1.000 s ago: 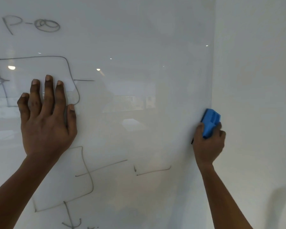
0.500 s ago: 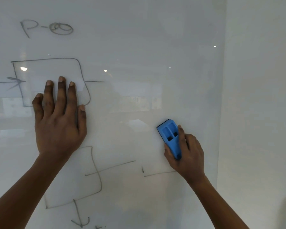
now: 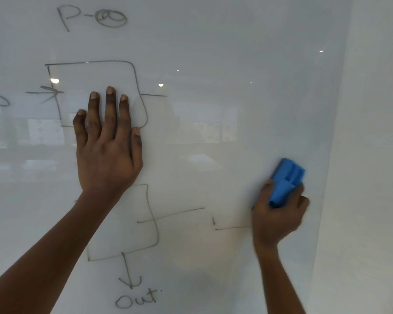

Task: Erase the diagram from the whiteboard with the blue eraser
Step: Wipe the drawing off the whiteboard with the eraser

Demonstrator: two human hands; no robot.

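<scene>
The glossy whiteboard (image 3: pixel 225 53) fills most of the view. A grey marker diagram (image 3: pixel 135 82) covers its left half: an upper box with an arrow, a lower box (image 3: pixel 156 236), a down arrow and the word "Out". My left hand (image 3: pixel 107 150) lies flat on the board with fingers spread, over the upper box's lower edge. My right hand (image 3: pixel 277 218) grips the blue eraser (image 3: pixel 286 181) and presses it on the board near the right edge, just above a short leftover line (image 3: pixel 232 228).
The board ends at a vertical edge (image 3: pixel 334 132), with a plain white wall (image 3: pixel 372 155) beyond it to the right. Letters "P-" and loops (image 3: pixel 110 18) are written at the top left. Room lights reflect in the board.
My right hand swept the eraser left from the board's right edge to the middle, then back right. The view shifted, so more of the diagram's left and bottom shows. My left hand stayed flat.
</scene>
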